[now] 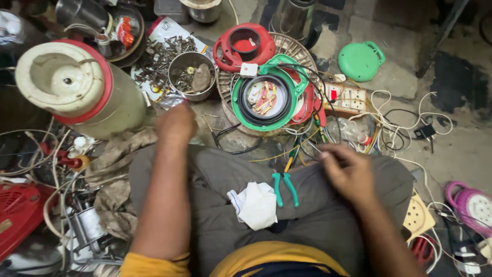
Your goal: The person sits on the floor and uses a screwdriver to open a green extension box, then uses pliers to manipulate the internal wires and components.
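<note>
My left hand (176, 123) reaches forward with fingers curled, just below a steel bowl (192, 75) of small parts; whether it holds anything is hidden. My right hand (346, 167) rests on my right knee, fingers pinched on a thin wire (310, 147) leading to the wire tangle ahead. Green-handled pliers (285, 187) and a crumpled white cloth (256, 205) lie on my lap between the hands. A green ring-shaped housing (266, 97) with red and yellow parts inside sits ahead.
A cream and red mixer base (77, 87) lies at left. A red housing (245, 46), a green lid (360, 60), a switch board (347, 98), white cables (405, 123), screws on paper (164, 51) and a pink part (470, 205) crowd the floor.
</note>
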